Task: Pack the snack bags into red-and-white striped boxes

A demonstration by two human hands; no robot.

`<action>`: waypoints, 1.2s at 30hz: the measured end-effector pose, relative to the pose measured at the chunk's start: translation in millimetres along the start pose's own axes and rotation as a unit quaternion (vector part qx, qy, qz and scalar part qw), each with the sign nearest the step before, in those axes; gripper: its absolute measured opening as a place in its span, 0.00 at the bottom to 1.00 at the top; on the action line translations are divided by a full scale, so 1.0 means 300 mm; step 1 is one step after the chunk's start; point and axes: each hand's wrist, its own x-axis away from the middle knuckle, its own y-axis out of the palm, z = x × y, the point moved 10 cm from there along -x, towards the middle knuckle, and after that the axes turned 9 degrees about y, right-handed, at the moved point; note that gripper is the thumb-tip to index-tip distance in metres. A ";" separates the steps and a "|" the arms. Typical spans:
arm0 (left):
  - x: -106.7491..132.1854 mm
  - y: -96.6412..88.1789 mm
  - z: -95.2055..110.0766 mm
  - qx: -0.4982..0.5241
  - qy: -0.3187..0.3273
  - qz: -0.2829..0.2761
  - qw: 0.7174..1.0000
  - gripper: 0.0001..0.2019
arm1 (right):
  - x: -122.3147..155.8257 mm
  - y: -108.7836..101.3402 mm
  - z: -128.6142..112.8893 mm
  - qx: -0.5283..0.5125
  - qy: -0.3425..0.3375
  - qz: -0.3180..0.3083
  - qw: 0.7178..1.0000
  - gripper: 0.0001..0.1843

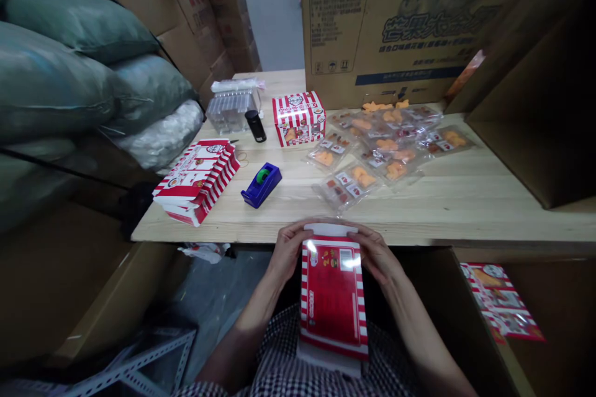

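A red-and-white striped cardboard box (333,298) lies over my lap, its printed panel with a barcode facing up. White flaps show at its top and bottom ends. My left hand (289,248) pinches the upper left corner by the top flap. On the opposite corner, my right hand (374,251) grips the same flap, thumb on top. Fingers behind the cardboard are hidden. Beyond my hands, clear packs (347,183) with orange pieces lie spread on the wooden table (288,217).
A made-up striped box (299,119), a blue tape dispenser (261,185), a black cylinder (256,126) and a stack of flat striped boxes (198,177) stand on the table. Large cartons (395,25) rise behind. An open carton (559,298) with printed cardboard (505,304) is at right.
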 end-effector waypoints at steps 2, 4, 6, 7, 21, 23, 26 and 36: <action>0.006 0.017 0.009 -0.014 0.013 -0.029 0.999 0.12 | 0.024 -0.003 -0.015 0.015 -0.032 0.008 0.999 0.12; 0.011 0.036 0.015 -0.031 0.027 -0.066 0.997 0.11 | 0.041 -0.005 -0.023 0.013 -0.064 0.001 0.998 0.08; 0.014 0.044 0.018 -0.063 0.044 -0.099 0.992 0.12 | 0.050 -0.008 -0.024 0.013 -0.090 -0.013 0.996 0.06; 0.015 0.043 0.016 -0.084 0.052 -0.113 0.989 0.12 | 0.054 -0.011 -0.023 0.021 -0.101 -0.020 0.994 0.06; 0.059 0.053 0.034 -0.203 0.033 -0.217 0.954 0.12 | 0.106 0.027 -0.013 0.204 -0.100 -0.074 0.971 0.14; 0.060 0.075 0.056 -0.198 0.021 -0.220 0.955 0.11 | 0.126 0.061 -0.034 0.209 -0.081 -0.096 0.970 0.15; 0.066 0.111 0.079 -0.189 -0.003 -0.245 0.951 0.15 | 0.146 0.082 -0.055 0.189 -0.052 -0.110 0.974 0.16; 0.022 0.123 0.089 -0.295 0.015 -0.215 0.931 0.17 | 0.104 0.045 -0.059 0.156 -0.042 -0.040 0.986 0.16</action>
